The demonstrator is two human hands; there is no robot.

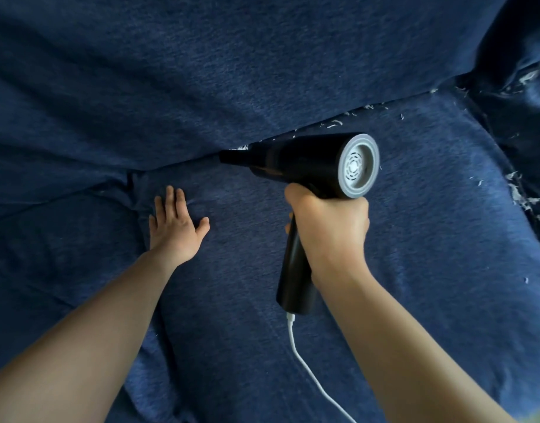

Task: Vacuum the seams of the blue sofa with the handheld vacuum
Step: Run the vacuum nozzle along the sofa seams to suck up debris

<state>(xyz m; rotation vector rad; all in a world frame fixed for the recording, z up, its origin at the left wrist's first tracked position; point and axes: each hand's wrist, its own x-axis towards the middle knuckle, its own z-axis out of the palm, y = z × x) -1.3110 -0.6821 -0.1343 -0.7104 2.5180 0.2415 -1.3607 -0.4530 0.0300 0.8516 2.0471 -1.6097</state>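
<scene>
One vacuum (pixel 299 160) gripped by right hand (pixel 329 227), nozzle in sofa (pixel 232 71) seam. Left hand (pixel 174 230) flat, fingers spread, on cushion (pixel 400 224). White scraps (pixel 519 193) scattered.

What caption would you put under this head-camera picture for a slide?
Right hand holds a black handheld vacuum with its nozzle in the blue sofa seam, left hand flat on the cushion.

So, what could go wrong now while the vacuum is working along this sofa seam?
The white cable trails from the handheld vacuum across the seat and might snag or pull loose. White scraps lie well right of the nozzle, so they could be missed. The left hand pressing the cushion could shift the seam.
</scene>
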